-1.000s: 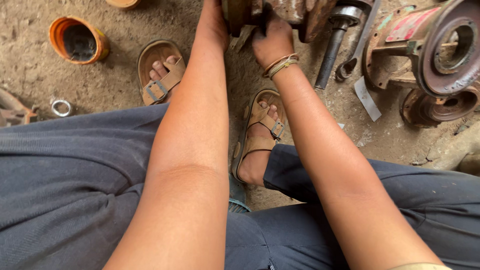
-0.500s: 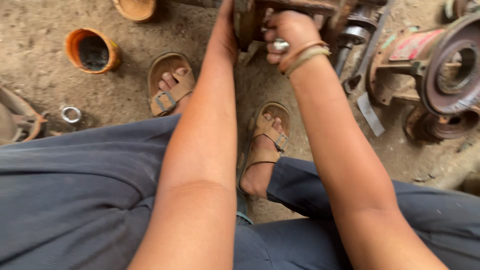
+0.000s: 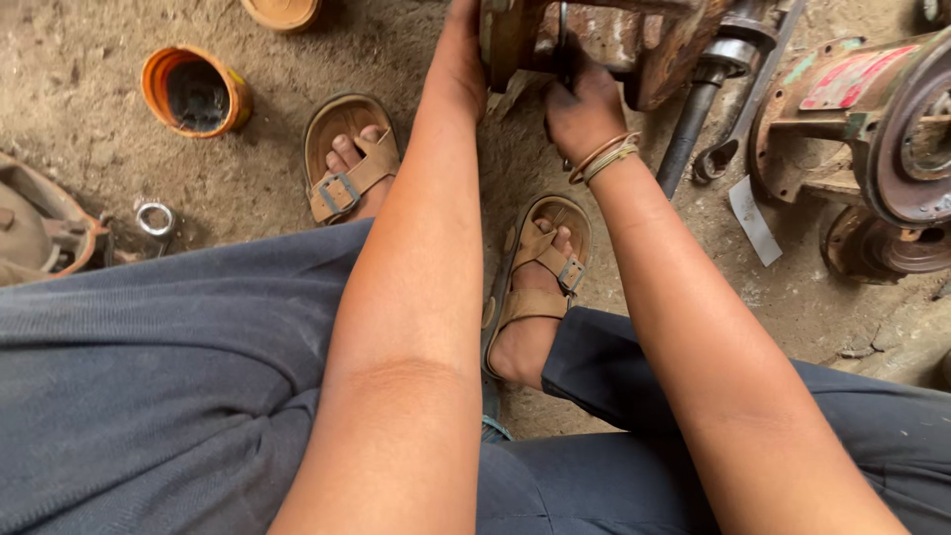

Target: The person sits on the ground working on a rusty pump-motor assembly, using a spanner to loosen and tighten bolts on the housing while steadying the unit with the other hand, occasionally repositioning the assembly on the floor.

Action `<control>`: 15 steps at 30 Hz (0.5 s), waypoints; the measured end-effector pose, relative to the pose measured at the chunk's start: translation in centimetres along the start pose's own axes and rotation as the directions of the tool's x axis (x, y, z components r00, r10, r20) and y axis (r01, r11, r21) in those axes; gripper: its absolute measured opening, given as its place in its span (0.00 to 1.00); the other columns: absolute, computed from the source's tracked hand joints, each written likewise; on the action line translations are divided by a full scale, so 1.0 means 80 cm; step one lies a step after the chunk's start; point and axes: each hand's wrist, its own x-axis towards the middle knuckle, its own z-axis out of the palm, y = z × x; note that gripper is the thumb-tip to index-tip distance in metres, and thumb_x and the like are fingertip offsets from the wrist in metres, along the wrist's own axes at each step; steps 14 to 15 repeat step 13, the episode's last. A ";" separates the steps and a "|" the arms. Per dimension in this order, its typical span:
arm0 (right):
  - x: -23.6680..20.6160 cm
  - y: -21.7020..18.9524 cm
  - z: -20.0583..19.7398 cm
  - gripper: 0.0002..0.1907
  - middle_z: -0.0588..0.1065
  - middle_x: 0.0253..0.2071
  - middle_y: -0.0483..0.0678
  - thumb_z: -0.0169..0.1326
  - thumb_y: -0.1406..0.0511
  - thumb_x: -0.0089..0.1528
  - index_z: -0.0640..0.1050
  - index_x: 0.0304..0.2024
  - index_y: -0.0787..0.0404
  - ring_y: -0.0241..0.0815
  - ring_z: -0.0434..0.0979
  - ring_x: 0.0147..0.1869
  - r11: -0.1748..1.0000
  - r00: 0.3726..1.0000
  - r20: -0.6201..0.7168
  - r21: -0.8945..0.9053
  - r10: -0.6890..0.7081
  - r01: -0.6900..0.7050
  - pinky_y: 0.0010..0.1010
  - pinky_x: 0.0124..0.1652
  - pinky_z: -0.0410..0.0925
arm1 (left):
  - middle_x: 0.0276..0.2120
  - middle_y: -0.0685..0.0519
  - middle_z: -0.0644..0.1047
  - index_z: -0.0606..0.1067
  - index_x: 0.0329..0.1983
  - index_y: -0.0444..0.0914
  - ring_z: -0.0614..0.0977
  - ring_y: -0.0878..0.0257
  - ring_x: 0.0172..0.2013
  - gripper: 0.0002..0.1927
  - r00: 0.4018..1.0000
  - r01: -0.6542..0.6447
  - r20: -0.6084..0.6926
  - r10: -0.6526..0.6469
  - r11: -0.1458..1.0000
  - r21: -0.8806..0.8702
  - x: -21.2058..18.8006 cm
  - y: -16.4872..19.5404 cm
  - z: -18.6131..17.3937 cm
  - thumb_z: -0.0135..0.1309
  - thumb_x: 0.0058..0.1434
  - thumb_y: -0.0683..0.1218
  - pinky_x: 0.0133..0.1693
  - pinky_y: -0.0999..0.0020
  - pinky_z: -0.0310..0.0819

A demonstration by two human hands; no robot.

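Only one view is given, from a cam worn on the head. It is pointed straight down, past the knees, at the dirt floor point(image 3: 248, 198). Both arms are seen v. close, filling the middle. The top edge is reached by the rusty machine part point(image 3: 594, 40), approx. at arm's length.

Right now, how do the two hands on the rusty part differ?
The left hand lies against the left side of the rusty metal part, wrist bare. The right hand curls at its underside, with bands on the wrist. Both touch the same part over the dirt floor.
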 end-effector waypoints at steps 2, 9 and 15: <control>0.006 -0.013 -0.002 0.22 0.78 0.49 0.66 0.51 0.70 0.63 0.74 0.60 0.70 0.65 0.79 0.53 0.997 0.999 -0.050 -0.078 -0.004 0.000 0.44 0.52 0.73 | 0.55 0.48 0.80 0.75 0.61 0.39 0.81 0.52 0.55 0.38 1.000 0.015 0.009 -0.015 0.999 -0.029 0.002 0.002 0.004 0.57 0.57 0.68 0.54 0.53 0.75; 0.053 -0.036 -0.029 0.04 0.67 0.20 0.47 0.49 0.67 0.59 0.73 0.29 0.57 0.38 0.57 0.16 0.063 0.605 0.471 0.753 0.642 -0.654 0.33 0.18 0.54 | 0.50 0.46 0.82 0.76 0.57 0.36 0.82 0.50 0.50 0.37 0.999 0.040 0.037 -0.038 0.998 -0.053 -0.002 -0.003 0.011 0.54 0.58 0.69 0.50 0.50 0.77; 0.025 -0.047 0.033 0.06 0.68 0.18 0.48 0.50 0.66 0.61 0.72 0.31 0.63 0.42 0.65 0.15 0.369 0.712 0.032 0.838 0.701 -0.402 0.38 0.18 0.61 | 0.49 0.47 0.82 0.76 0.57 0.37 0.83 0.51 0.49 0.37 0.999 0.047 0.030 -0.045 0.997 -0.058 0.003 0.018 0.017 0.53 0.57 0.69 0.48 0.48 0.78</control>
